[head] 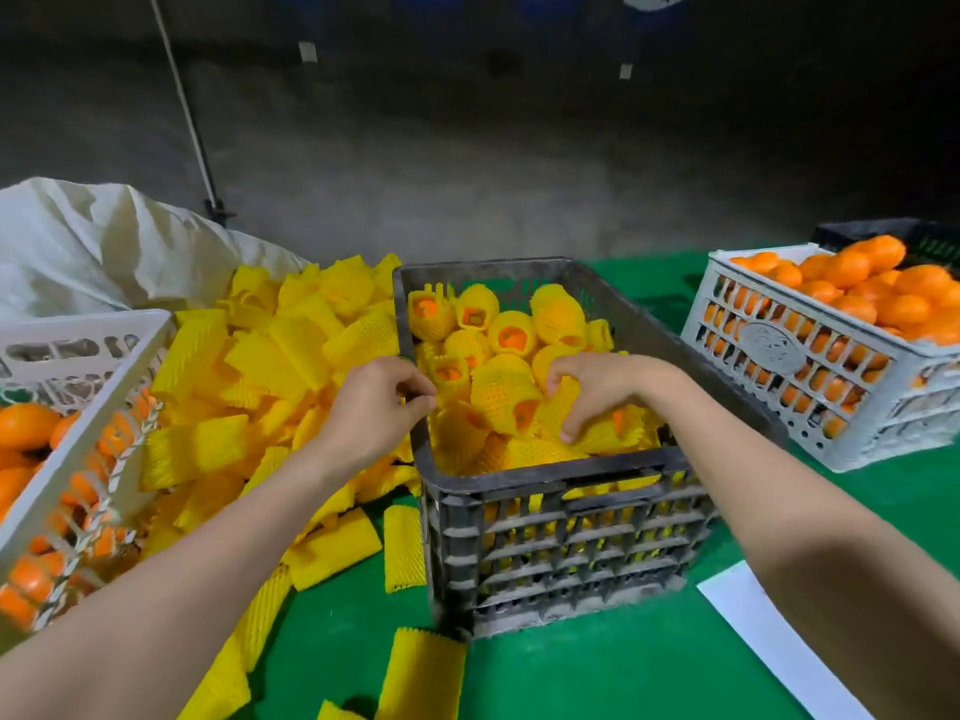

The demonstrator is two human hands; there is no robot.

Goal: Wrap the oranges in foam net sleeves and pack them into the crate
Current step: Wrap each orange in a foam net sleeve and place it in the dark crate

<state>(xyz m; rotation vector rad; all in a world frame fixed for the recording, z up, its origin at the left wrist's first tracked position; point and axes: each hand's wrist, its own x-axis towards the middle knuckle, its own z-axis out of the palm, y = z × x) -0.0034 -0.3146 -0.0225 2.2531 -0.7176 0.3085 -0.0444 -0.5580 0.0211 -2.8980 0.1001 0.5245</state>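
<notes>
A dark grey plastic crate (561,480) stands in the middle of the green table, filled with several oranges in yellow foam net sleeves (514,335). My right hand (597,392) is inside the crate, its curled fingers gripping a sleeved orange (597,433) on top of the pile. Another sleeved orange (506,397) lies just left of that hand. My left hand (376,402) hovers over the crate's left rim with fingers curled; I cannot make out anything in it.
A heap of loose yellow foam sleeves (280,366) lies left of the crate, some spilling to the front. White crates of bare oranges stand at the left (57,459) and far right (831,350). A white sack (93,241) and a white paper sheet (774,636) are nearby.
</notes>
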